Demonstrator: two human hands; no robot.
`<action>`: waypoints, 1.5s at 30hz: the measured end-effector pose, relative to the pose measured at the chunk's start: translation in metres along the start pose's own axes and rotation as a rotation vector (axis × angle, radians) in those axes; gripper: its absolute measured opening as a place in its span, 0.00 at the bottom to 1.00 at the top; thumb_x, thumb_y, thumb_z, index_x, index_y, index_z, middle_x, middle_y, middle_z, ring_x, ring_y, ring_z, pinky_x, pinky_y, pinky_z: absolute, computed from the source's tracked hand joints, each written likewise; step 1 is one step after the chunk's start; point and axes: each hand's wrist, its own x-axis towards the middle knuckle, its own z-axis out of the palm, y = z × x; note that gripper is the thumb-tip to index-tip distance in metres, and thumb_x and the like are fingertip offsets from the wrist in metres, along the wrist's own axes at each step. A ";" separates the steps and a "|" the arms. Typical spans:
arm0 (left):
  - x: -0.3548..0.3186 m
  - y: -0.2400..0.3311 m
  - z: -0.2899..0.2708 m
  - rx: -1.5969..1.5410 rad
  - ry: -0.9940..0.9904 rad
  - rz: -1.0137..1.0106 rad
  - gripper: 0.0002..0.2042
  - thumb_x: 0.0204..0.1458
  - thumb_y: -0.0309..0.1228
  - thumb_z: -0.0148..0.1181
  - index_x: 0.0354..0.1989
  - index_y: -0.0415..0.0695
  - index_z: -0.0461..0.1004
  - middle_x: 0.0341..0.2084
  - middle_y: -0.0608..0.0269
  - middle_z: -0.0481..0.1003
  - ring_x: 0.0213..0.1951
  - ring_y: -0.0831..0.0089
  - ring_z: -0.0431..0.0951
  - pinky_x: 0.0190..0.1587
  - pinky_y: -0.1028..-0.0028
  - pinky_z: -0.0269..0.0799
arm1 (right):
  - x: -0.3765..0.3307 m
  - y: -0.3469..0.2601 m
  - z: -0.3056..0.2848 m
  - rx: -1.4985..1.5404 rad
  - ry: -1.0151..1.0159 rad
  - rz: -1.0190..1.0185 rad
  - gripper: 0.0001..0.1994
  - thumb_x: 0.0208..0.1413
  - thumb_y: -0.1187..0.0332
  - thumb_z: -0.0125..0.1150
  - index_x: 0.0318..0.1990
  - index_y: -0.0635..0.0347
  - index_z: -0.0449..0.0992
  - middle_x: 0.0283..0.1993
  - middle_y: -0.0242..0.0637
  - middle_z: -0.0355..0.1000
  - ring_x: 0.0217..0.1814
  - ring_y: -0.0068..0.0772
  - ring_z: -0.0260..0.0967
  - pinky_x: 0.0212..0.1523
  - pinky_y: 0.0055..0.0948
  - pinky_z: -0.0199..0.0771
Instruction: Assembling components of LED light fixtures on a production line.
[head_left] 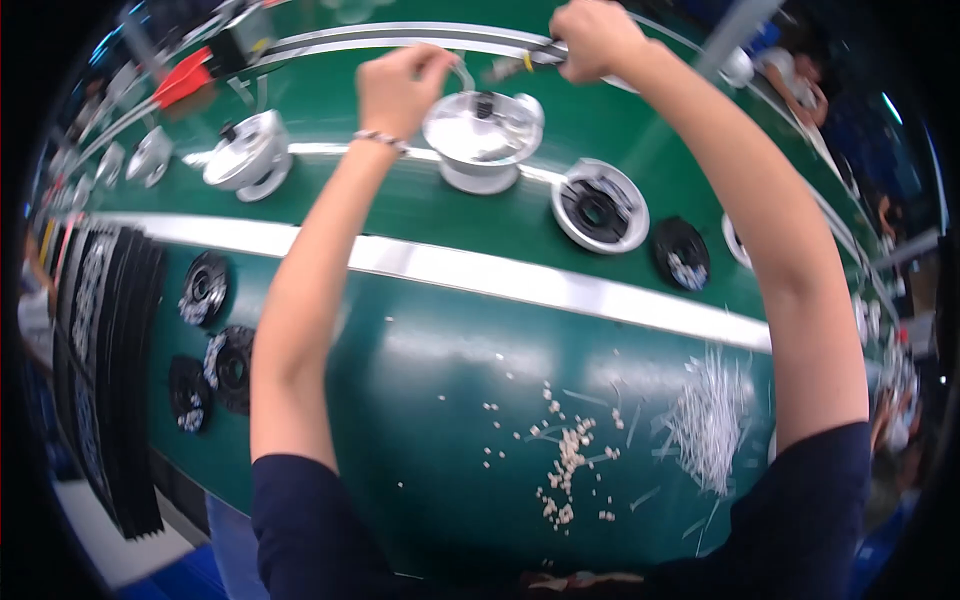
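Note:
My left hand [403, 88] pinches the end of a thin white strip [464, 76] that rises from a white round housing [480, 180]. This housing stands upright on the belt, with a small black part [484, 106] sticking up from its top. Beyond it to the right, my right hand [598, 42] is closed around a dark hand tool with a yellow part [528, 62]; motion blurs it, and its exact kind cannot be made out. The tool's tip points toward the housing, apart from it.
Another white housing [246, 160] stands left on the green belt [350, 190]. To the right are a white bowl with a black ring part [600, 207] and a black disc [681, 254]. Small beige pieces [568, 455] and white strips [708, 420] lie on the near table, black discs [205, 288] at left.

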 end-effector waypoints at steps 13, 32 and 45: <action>-0.077 0.248 0.186 -0.242 -0.794 0.322 0.10 0.35 0.24 0.52 0.31 0.41 0.69 0.29 0.53 0.72 0.36 0.56 0.72 0.38 0.62 0.70 | -0.374 -0.014 -0.127 0.715 0.110 0.792 0.19 0.26 0.68 0.68 0.32 0.64 0.72 0.30 0.36 0.70 0.31 0.26 0.66 0.32 0.22 0.65; -0.099 0.269 0.095 -0.392 -0.668 -0.151 0.11 0.46 0.26 0.55 0.37 0.35 0.68 0.31 0.57 0.72 0.34 0.73 0.72 0.38 0.77 0.66 | -0.526 -0.201 -0.088 0.901 0.061 0.939 0.33 0.25 0.56 0.68 0.44 0.60 0.67 0.47 0.36 0.61 0.47 0.38 0.56 0.48 0.41 0.52; -0.114 0.225 -0.088 -0.812 -0.334 -0.794 0.14 0.52 0.24 0.46 0.47 0.34 0.61 0.42 0.55 0.68 0.42 0.69 0.71 0.43 0.72 0.70 | -0.611 -0.045 -0.082 -0.184 -0.049 1.246 0.18 0.41 0.60 0.61 0.40 0.59 0.71 0.42 0.37 0.67 0.50 0.39 0.60 0.55 0.54 0.48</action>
